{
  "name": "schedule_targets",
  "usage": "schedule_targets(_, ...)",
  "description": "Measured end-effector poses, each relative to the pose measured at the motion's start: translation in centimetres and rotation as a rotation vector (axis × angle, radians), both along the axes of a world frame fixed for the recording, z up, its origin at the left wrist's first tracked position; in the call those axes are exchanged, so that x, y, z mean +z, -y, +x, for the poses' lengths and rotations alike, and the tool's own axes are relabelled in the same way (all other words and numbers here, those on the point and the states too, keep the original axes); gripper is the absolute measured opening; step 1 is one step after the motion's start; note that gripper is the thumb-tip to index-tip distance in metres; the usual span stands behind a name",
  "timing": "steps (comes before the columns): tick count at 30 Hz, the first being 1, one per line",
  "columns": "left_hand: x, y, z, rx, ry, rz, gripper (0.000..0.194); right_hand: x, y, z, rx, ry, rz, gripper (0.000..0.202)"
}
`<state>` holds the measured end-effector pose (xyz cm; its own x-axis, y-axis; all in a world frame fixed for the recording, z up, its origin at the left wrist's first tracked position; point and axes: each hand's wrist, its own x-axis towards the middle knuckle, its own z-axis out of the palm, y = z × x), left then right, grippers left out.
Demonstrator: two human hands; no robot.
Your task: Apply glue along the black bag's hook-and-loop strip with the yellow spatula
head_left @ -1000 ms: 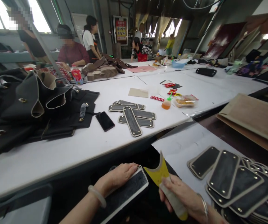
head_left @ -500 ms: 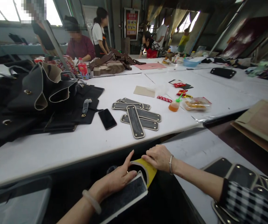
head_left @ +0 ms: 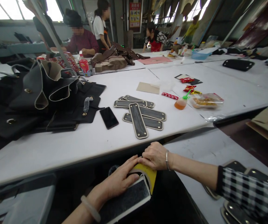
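Note:
My left hand (head_left: pixel 121 179) lies over a dark rectangular panel (head_left: pixel 130 199) with a pale border. Its fingers stretch forward to the upper edge of a curved yellow piece (head_left: pixel 152 178), and its thumb rests near the panel's far end. My right hand (head_left: pixel 153 156) has its fingers curled over the top of that yellow piece; what its fingertips press on is hidden. The yellow piece has a pale inner edge and arches around the panel's end. Both hands nearly meet there. The dark mass below is too dim to make out.
Dark pale-edged strips with studs (head_left: pixel 138 121) lie stacked across the white table (head_left: pixel 82 149), beside a phone (head_left: pixel 109 118). Black bags (head_left: pixel 31 93) pile up at left. An orange-liquid bottle (head_left: pixel 180 104) stands farther right. More strips (head_left: pixel 237 214) lie near my right sleeve. Co-workers are at the back.
My left hand's fingers have come down and forward onto the yellow piece, closer to my right hand. My right hand has shifted slightly left. The view has turned a little.

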<state>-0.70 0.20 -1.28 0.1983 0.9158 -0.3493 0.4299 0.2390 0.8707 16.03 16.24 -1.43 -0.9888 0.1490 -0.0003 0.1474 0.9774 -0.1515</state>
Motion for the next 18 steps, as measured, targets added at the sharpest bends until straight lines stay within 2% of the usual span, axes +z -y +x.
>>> schedule_targets(8, 1.2, -0.5, 0.2, -0.040, 0.042, 0.102, 0.048, 0.0, 0.0, -0.5, 0.085, 0.023, 0.026, 0.050)
schedule_targets(18, 1.8, -0.4, 0.5, -0.057, 0.010, 0.114, 0.035, 0.9, 0.4, -0.7, 0.122, 0.095, 0.058, 0.050)
